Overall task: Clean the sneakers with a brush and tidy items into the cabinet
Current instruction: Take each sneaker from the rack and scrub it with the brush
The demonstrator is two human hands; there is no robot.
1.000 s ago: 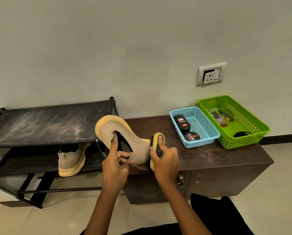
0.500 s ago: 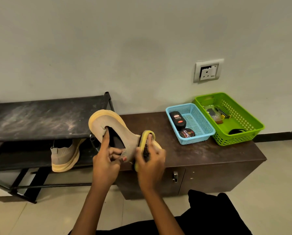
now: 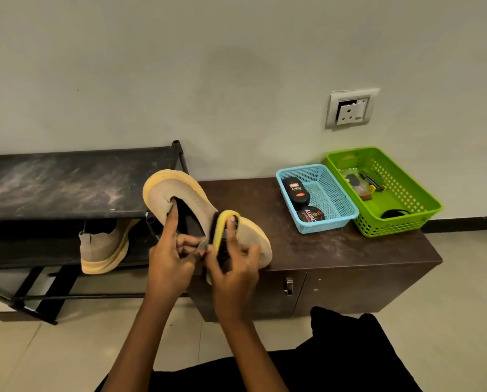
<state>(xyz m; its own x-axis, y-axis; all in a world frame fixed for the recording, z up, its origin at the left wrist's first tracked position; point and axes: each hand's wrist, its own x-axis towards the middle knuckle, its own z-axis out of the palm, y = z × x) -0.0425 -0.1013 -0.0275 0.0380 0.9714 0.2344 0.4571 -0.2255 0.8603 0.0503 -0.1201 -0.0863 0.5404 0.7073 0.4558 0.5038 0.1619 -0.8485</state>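
Left hand point(image 3: 168, 258) curls round collar of beige knit yellow-soled sneaker point(image 3: 191, 199), steadying it, toe seemingly propped on dark brown wooden bench point(image 3: 335, 250). Right hand point(image 3: 233, 267) grips yellow-backed black-bristled brush point(image 3: 222, 224), bristles against upper for scrubbing.

- Sneaker point(image 3: 185, 199) you hold: beige knit cloth upper, matt, fine weave; pale yellow sole, matt, looks like rubber or foam.
- Brush point(image 3: 222, 230) you hold: smooth yellow plastic back with a slight sheen; dark matt bristles.
- Second sneaker point(image 3: 103, 247): same knit cloth, same matt yellow sole.
- Shoe rack point(image 3: 67, 185): black matt shelf, cloth-like, streaked with pale dust; frame material unclear.
- Cabinet point(image 3: 335, 244): dark brown wood-look top, low sheen, dusty smears; handle point(image 3: 289, 286) is bright metal.
- Blue basket point(image 3: 338, 199), green basket point(image 3: 406, 199): moulded plastic mesh, slightly glossy.
- Polish bottle point(image 3: 296, 190), tin point(image 3: 310, 215): glossy black.
- Floor point(image 3: 462, 306): pale tiles, smooth, softly reflective.
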